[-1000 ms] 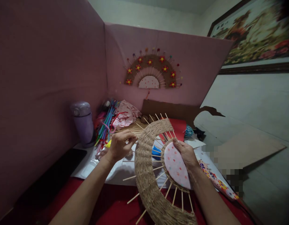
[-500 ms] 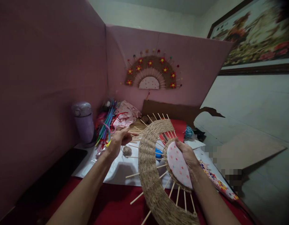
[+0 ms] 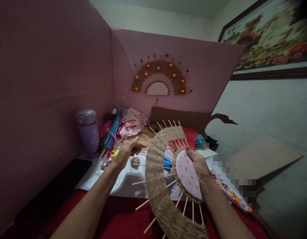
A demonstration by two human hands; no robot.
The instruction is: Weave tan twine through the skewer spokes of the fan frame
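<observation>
A half-round woven twine fan (image 3: 155,172) stands tilted in front of me. Thin wooden sticks radiate through its broad brown band. At its core sits a white half-disc with coloured dots (image 3: 188,174). My right hand (image 3: 199,166) grips this core from the right, thumb on the front; the other fingers are hidden behind. My left hand (image 3: 128,151) is at the fan's left side, close to the upper stick tips. Its fingers are curled together; what they pinch, if anything, I cannot make out. Below that hand lies a small ball of twine (image 3: 135,162) on the white sheet.
A purple bottle (image 3: 88,132) stands at left beside colourful pipe cleaners (image 3: 113,127) and crumpled pink dotted fabric (image 3: 134,121). Loose sticks lie behind my left hand. A finished-looking flowered fan (image 3: 158,71) hangs on the pink panel. Blue yarn (image 3: 199,140) and cardboard (image 3: 180,116) are behind.
The fan's lower part has shifted slightly left. My left hand has moved a little along the stick tips, its fingers more curled. My right hand keeps its grip.
</observation>
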